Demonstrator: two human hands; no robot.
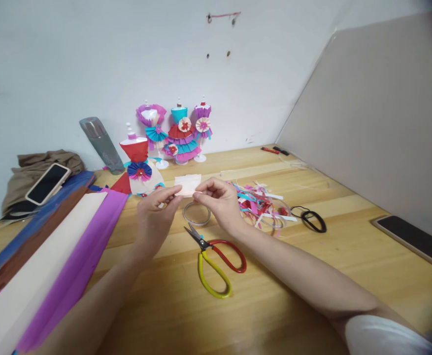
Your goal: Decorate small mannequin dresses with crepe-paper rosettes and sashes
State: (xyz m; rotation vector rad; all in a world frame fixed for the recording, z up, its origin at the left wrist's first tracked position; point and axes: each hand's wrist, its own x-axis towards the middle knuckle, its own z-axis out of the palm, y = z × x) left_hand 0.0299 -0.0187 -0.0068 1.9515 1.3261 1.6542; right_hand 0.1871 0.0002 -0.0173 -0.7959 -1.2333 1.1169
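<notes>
A small pale cream paper piece (188, 184) is held up between both hands above the wooden table. My left hand (158, 212) pinches its lower left corner, and my right hand (220, 203) pinches the lower right one. Below the hands, scissors (202, 241) with one red and one yellow handle lie with blades slightly apart. A round silvery ring (197, 223) rests just beyond the scissor tips. Left of the paper stands a small dress form (136, 162) in red and cream paper with a blue rosette.
Several more dressed forms (181, 130) stand by the wall. Paper scraps (262, 202) and a black cord (314, 221) lie right. Coloured paper sheets (46, 246), a phone (48, 184), brown cloth (19, 182) and a leaning bottle (103, 145) are left. A dark device (415, 239) lies far right.
</notes>
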